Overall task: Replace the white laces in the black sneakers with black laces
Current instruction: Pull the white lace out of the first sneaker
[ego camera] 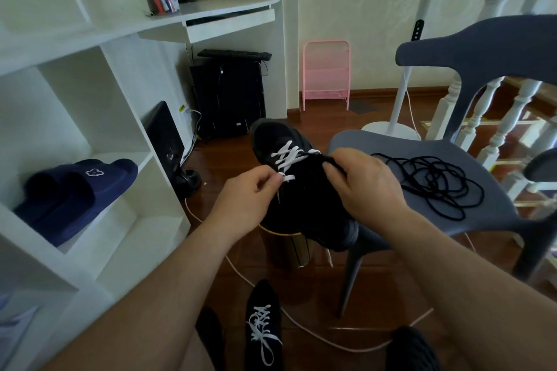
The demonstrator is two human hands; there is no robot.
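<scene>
A black sneaker (301, 205) rests on a small round stool, toe pointing away from me, with a white lace (287, 156) crossed through its upper eyelets. My left hand (250, 193) pinches a strand of that white lace at the sneaker's left side. My right hand (361, 181) grips the sneaker's tongue and right edge. The second black sneaker (262, 319) stands on the floor below, fully laced in white. A tangle of black laces (434, 181) lies on the grey chair seat to the right.
A grey plastic chair (497, 214) stands at the right, a white fan stand (401, 105) behind it. White shelves (90, 159) with blue slippers (72, 193) fill the left. A white cable (301, 325) runs across the wooden floor.
</scene>
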